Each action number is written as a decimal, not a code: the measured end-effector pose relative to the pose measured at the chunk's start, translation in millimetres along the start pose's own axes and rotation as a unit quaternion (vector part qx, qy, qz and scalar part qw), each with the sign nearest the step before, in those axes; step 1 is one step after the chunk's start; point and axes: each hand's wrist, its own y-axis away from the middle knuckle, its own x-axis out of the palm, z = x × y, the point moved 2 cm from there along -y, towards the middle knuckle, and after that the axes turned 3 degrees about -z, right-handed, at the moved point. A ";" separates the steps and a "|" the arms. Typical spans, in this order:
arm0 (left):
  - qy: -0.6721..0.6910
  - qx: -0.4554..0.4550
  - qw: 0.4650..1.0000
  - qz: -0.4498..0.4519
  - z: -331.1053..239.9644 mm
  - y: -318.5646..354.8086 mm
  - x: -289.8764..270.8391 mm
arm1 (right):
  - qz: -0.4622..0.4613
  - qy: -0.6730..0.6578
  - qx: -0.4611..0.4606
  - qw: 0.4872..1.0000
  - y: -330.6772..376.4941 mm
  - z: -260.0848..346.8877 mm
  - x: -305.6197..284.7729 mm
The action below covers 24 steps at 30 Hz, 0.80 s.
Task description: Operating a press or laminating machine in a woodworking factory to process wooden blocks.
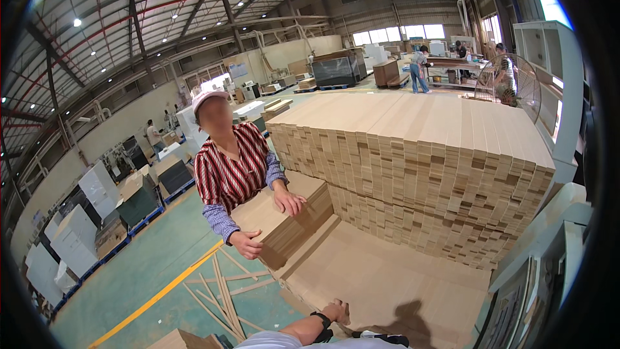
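My left hand (pixel 338 311) is low in the view, at the near edge of a low layer of light wood-coloured boards (pixel 387 262). Its fingers look curled together, and what they hold, if anything, is hidden. A dark band (pixel 321 327) circles that wrist. My right hand does not show. Across from me, a co-worker (pixel 236 161) in a striped top and cap stands behind a short stack of boards (pixel 294 216). One of the co-worker's hands (pixel 289 201) lies on its top, while the other (pixel 247 243) is at its left corner.
A long, high stack of narrow boards (pixel 413 161) borders the low layer. Thin wooden strips (pixel 223 297) lie on the green floor by a yellow line. At right are grey-white machine frames (pixel 555 239) and a round fan (pixel 510 87). Other people (pixel 418 70) work farther back.
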 end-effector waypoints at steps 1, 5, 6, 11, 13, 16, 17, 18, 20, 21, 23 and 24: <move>0.005 0.001 1.000 0.000 0.5 0.3 0.2 | 0.013 0.001 -0.001 1.000 0.9 1.1 -0.5; -0.003 -0.003 1.000 0.005 0.7 -4.6 5.0 | 0.064 0.004 -0.002 0.998 5.1 3.2 -4.3; 0.000 -0.001 1.000 0.001 -1.2 -3.9 3.6 | 0.075 0.001 -0.003 0.997 6.5 1.8 -6.4; 0.032 0.029 0.999 -0.023 0.6 -7.4 3.7 | 0.110 -0.073 -0.018 0.991 5.9 5.4 -11.4; 0.020 0.014 1.000 -0.018 14.5 -6.6 13.1 | 0.119 -0.112 -0.025 0.986 1.9 25.2 -3.1; -0.018 0.043 0.999 0.012 -14.9 20.3 -24.8 | -0.085 0.002 -0.302 0.950 -118.9 -15.1 -57.0; -0.025 0.028 0.999 0.024 -17.8 26.7 -30.8 | -0.090 -0.006 -0.298 0.950 -131.7 -14.7 -61.3; -0.044 0.030 0.998 0.035 -22.1 29.5 -35.1 | -0.082 -0.002 -0.286 0.955 -137.3 -15.6 -64.0; -0.039 0.036 0.998 0.017 -7.1 5.2 -12.4 | -0.119 0.009 -0.218 0.969 -138.8 -20.6 -69.3; -0.028 0.033 0.999 -0.004 2.1 -7.5 -0.1 | -0.117 0.009 -0.214 0.970 -127.3 -18.5 -64.1; -0.031 0.030 0.999 -0.010 13.8 -17.5 12.8 | -0.033 -0.052 -0.170 0.984 -50.8 -5.1 -16.4; -0.037 0.038 0.998 -0.018 15.3 -20.4 14.8 | -0.032 -0.053 -0.169 0.984 -31.0 -6.7 -11.6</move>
